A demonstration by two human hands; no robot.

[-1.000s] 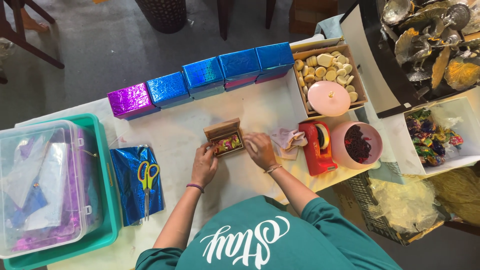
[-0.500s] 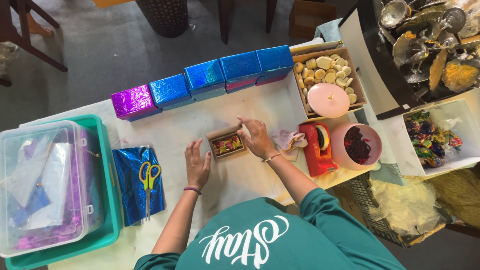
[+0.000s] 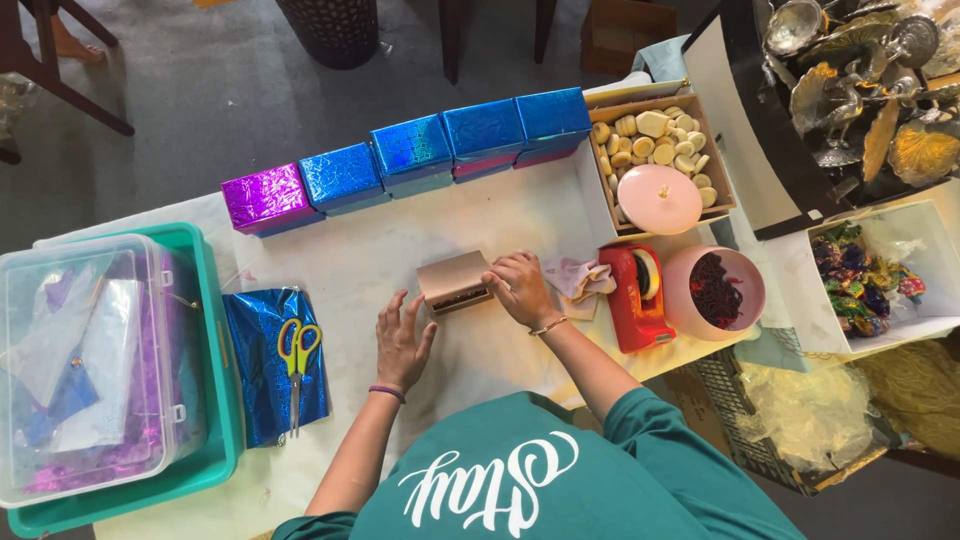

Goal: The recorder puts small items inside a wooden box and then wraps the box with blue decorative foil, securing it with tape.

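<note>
A small tan cardboard box [image 3: 455, 282] lies on the white table [image 3: 360, 260] in front of me, its lid nearly folded down over the contents. My right hand [image 3: 520, 288] grips the box's right end, fingers over the lid edge. My left hand [image 3: 403, 340] rests flat on the table just below and left of the box, fingers spread, holding nothing. A purple band circles the left wrist and a thin bracelet the right.
A row of shiny wrapped boxes, one purple [image 3: 268, 198] and several blue [image 3: 412, 152], lines the far edge. Scissors [image 3: 297, 352] lie on blue foil at left, next to a teal bin [image 3: 215, 400]. A red tape dispenser [image 3: 636, 296], pink bowl [image 3: 714, 292] and tray of cream pieces [image 3: 655, 135] sit right.
The box was open with colourful contents showing; its lid has now come down over it under my right hand. My left hand has let go and dropped to the table.
</note>
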